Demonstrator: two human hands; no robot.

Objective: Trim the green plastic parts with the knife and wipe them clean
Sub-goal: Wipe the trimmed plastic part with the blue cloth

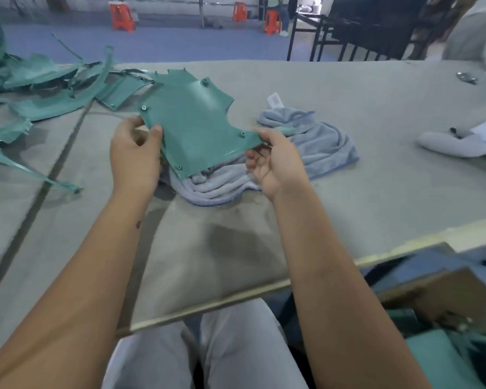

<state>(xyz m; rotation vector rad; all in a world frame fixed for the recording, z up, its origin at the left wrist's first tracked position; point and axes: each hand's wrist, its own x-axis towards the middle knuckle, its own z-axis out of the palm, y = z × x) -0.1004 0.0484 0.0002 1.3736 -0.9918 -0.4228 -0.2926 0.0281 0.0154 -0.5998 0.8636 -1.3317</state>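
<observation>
Both hands up over grey bench [348, 192]. L hand [135, 158] pinches left edge of flat green plastic panel w/ screw bosses [191, 122], thumb on top. R hand [275, 161] pinches its right corner. Panel held tilted above crumpled pale blue-grey cloth [314, 138]. Pile of green plastic parts [40, 80] far left on bench.

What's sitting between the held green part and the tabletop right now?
In the head view, a crumpled grey towel lies on the table under the green part, which both hands hold.
</observation>
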